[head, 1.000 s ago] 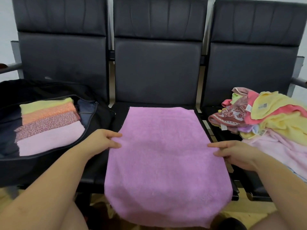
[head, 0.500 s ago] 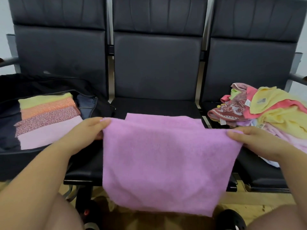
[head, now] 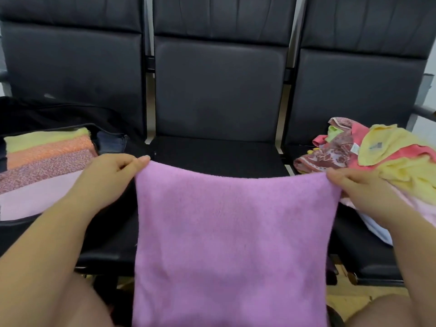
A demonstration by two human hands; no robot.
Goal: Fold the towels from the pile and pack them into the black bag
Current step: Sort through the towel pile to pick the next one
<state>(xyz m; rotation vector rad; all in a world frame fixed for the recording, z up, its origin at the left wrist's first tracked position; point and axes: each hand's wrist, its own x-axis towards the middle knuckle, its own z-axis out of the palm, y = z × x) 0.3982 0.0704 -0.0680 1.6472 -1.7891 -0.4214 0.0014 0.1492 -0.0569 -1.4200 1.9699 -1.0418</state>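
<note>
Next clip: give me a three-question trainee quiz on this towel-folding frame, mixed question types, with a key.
1. True or false: the purple towel lies flat on the middle seat.
2. Multiple choice: the folded towels in the black bag show how many colour bands? A) two B) four C) six
3. Fill in: the unfolded pile sits on the ____ seat.

Key:
1. False. The left hand and right hand each pinch a top corner, and the towel hangs in front of the seat.
2. B: yellow-green, orange, speckled, pale pink.
3. Right.
</note>
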